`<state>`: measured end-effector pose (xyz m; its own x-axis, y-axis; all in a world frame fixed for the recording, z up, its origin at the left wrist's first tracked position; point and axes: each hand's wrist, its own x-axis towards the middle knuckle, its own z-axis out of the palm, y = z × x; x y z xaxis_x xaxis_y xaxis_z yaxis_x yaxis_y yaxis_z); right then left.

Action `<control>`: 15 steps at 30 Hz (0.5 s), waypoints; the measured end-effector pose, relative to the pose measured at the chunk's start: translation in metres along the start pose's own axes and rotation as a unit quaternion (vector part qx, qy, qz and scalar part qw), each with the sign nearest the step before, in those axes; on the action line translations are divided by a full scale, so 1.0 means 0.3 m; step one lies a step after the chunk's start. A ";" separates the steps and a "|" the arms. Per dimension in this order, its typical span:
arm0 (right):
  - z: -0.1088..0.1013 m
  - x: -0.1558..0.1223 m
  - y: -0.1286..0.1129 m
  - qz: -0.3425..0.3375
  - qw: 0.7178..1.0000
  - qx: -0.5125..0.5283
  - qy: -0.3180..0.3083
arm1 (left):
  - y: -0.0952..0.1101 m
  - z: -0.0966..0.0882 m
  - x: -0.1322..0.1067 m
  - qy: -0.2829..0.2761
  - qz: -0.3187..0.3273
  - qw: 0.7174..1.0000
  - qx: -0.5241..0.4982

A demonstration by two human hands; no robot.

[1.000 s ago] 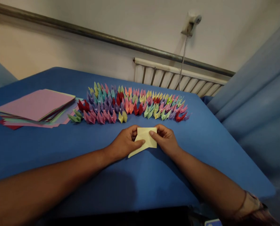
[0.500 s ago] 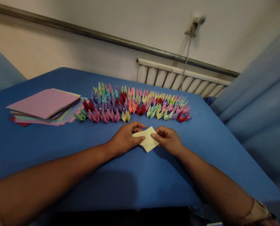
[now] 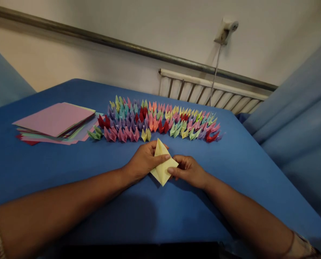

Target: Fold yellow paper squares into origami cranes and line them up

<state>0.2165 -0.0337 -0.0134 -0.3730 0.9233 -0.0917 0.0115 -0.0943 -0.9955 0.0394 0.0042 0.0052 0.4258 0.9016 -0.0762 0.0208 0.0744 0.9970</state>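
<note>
A pale yellow piece of folded origami paper (image 3: 162, 173) is held between both hands, just above the blue table. It has a kite-like outline, with one point up and another toward me. My left hand (image 3: 145, 158) grips its left side, thumb lying across the front and fingers behind. On the right corner, my right hand (image 3: 189, 169) pinches the paper between thumb and curled fingers. Beyond the hands stand rows of small folded paper cranes (image 3: 160, 118) in many colours; a yellow one (image 3: 146, 135) is close to my left hand.
A stack of coloured paper sheets (image 3: 55, 120), pink on top, lies at the left of the blue table (image 3: 117, 212). Behind it are a radiator (image 3: 209, 88), a metal pipe (image 3: 139, 50) and a wall socket with a cable (image 3: 225, 32). A blue curtain (image 3: 306, 126) hangs at the right.
The yellow paper has turned and now shows a taller kite shape, its top point standing higher. My right hand has moved slightly lower along its right side.
</note>
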 end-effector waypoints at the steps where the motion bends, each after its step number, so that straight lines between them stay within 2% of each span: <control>1: -0.005 -0.002 -0.004 -0.015 1.000 -0.010 0.025 | 0.001 -0.001 0.000 -0.025 -0.002 1.000 0.019; 3: -0.012 -0.003 -0.012 -0.050 0.994 -0.027 0.092 | 0.006 -0.006 0.001 -0.083 -0.004 0.993 0.082; 5: -0.011 -0.001 -0.016 -0.072 0.987 -0.041 0.135 | 0.014 -0.012 0.000 -0.123 0.009 0.975 0.185; 7: -0.002 0.004 -0.015 -0.075 0.985 -0.051 0.147 | 0.021 -0.019 -0.002 -0.125 0.039 0.946 0.297; 9: 0.009 0.008 -0.011 -0.072 0.985 -0.058 0.148 | 0.027 -0.026 -0.004 -0.126 0.067 0.920 0.366; 12: 0.018 0.014 -0.004 -0.070 0.986 -0.069 0.138 | 0.035 -0.035 -0.004 -0.170 0.085 0.899 0.396; 15: 0.008 0.023 0.004 -0.053 0.987 -0.066 0.138 | 0.048 -0.052 0.005 -0.210 0.075 0.892 0.394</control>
<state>0.2118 -0.0282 -0.0153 -0.1125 0.9933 0.0271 0.1141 0.0400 -0.9927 0.0262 0.0133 0.0192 0.7754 0.6243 -0.0943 0.4929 -0.5052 0.7084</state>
